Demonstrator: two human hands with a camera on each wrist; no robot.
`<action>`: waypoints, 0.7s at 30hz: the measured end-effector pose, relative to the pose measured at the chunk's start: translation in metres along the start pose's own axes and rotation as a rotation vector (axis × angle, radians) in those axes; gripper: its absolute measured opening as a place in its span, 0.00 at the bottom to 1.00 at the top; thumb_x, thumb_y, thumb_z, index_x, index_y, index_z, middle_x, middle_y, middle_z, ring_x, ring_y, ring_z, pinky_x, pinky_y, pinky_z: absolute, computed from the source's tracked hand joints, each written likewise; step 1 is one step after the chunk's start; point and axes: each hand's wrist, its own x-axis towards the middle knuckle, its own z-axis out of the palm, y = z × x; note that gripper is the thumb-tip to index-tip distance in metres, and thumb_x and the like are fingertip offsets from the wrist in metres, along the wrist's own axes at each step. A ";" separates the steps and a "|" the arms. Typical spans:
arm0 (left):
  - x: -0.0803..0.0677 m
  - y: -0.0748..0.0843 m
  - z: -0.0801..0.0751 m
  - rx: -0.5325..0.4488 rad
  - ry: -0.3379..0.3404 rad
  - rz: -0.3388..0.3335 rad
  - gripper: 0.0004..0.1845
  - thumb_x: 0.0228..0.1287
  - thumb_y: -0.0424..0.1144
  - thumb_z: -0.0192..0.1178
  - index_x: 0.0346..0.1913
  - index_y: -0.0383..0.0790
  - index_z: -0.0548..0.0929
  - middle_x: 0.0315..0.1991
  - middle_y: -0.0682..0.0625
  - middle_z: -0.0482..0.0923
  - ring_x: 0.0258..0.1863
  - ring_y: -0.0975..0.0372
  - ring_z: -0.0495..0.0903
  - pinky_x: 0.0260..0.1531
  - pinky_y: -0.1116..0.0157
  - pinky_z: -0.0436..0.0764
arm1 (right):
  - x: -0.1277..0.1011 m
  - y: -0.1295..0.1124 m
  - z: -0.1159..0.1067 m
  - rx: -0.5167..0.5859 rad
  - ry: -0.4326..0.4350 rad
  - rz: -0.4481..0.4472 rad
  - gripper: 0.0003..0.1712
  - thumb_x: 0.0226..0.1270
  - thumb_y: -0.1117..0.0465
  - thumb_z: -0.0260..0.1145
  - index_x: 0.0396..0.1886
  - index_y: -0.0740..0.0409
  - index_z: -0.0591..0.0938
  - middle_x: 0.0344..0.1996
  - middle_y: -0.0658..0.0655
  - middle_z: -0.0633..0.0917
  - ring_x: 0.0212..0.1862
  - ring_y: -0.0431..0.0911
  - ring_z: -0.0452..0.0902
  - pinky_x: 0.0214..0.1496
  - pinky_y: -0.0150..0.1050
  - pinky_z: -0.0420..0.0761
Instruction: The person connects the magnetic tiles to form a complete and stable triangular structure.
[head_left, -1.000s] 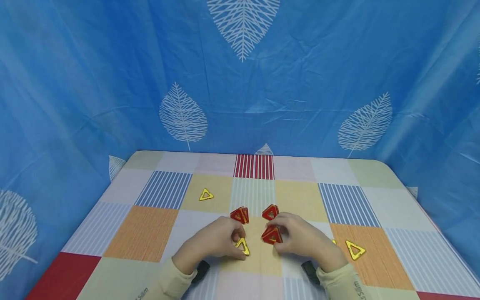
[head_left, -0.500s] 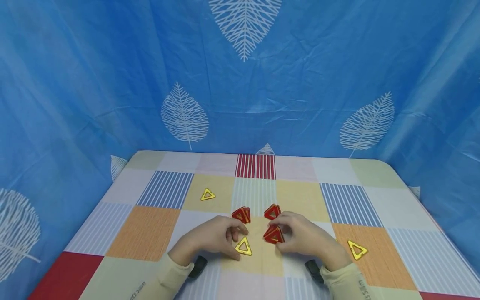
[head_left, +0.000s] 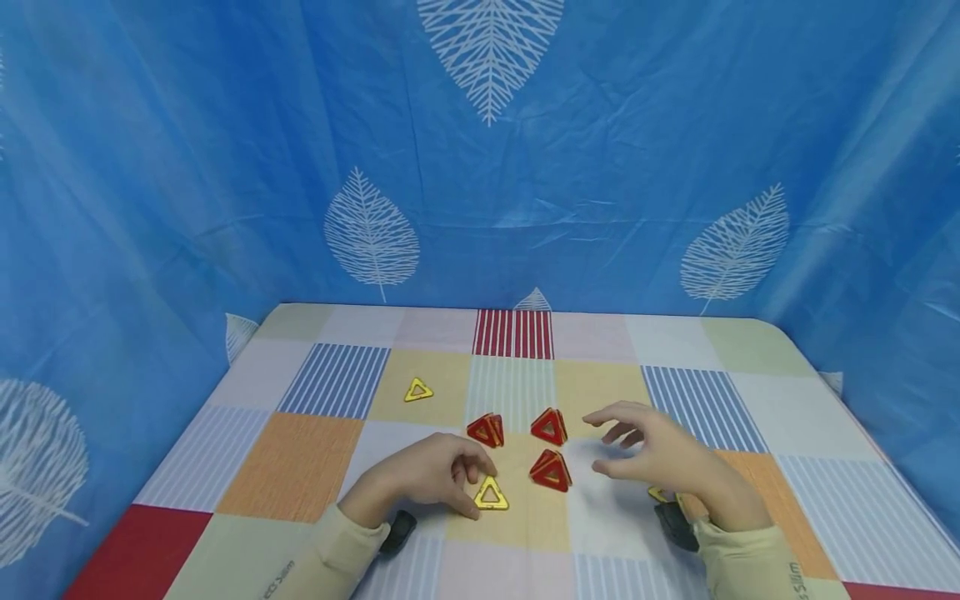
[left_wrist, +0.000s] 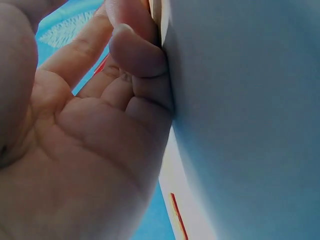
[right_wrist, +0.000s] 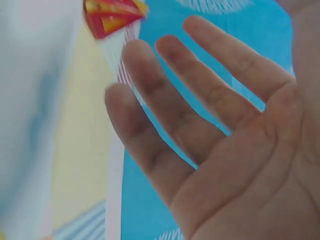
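Note:
My left hand (head_left: 480, 482) rests on the table with its fingers curled, and they hold the left edge of a flat yellow triangle (head_left: 491, 494). In the left wrist view the left hand (left_wrist: 100, 130) shows curled fingers pressed against the cloth. My right hand (head_left: 609, 442) hovers open with fingers spread, a little to the right of a red pyramid (head_left: 551, 471). The right wrist view shows the right hand (right_wrist: 200, 125) empty, with a red pyramid (right_wrist: 112, 15) beyond its fingertips. Two more red pyramids (head_left: 486, 430) (head_left: 549, 426) stand just behind.
A checked tablecloth (head_left: 292, 458) covers the table, and blue leaf-print curtains (head_left: 225, 167) close it in on three sides. A lone yellow triangle (head_left: 417, 390) lies at the back left. Another yellow piece (head_left: 658, 494) peeks out beneath my right wrist.
My right hand let go of the near red pyramid, opened and moved right. My left hand laid the yellow triangle flat and stayed beside it.

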 end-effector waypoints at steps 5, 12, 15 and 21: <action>0.001 0.002 0.001 -0.006 0.003 -0.007 0.20 0.46 0.31 0.81 0.44 0.46 0.88 0.31 0.52 0.78 0.25 0.65 0.73 0.27 0.68 0.74 | -0.021 0.009 -0.023 0.021 -0.012 0.050 0.31 0.60 0.56 0.78 0.61 0.61 0.80 0.56 0.62 0.82 0.52 0.57 0.81 0.50 0.44 0.82; 0.000 0.002 0.001 -0.007 -0.003 -0.009 0.20 0.46 0.31 0.81 0.44 0.45 0.88 0.30 0.52 0.78 0.25 0.64 0.72 0.27 0.68 0.73 | -0.067 0.039 -0.056 0.017 -0.015 0.157 0.29 0.63 0.60 0.75 0.62 0.64 0.79 0.55 0.63 0.81 0.52 0.43 0.80 0.47 0.40 0.82; 0.000 0.002 0.001 -0.008 -0.002 -0.013 0.20 0.46 0.31 0.81 0.44 0.45 0.88 0.30 0.52 0.78 0.25 0.64 0.72 0.27 0.68 0.73 | -0.085 0.057 -0.064 0.027 -0.015 0.170 0.30 0.61 0.63 0.76 0.61 0.67 0.79 0.54 0.60 0.83 0.50 0.35 0.79 0.44 0.38 0.82; 0.001 0.001 0.001 -0.013 -0.002 -0.010 0.20 0.46 0.31 0.81 0.44 0.44 0.87 0.31 0.52 0.77 0.25 0.64 0.72 0.27 0.68 0.73 | -0.112 0.084 -0.067 0.109 -0.022 0.189 0.31 0.58 0.67 0.76 0.60 0.74 0.77 0.52 0.42 0.85 0.49 0.33 0.80 0.44 0.34 0.82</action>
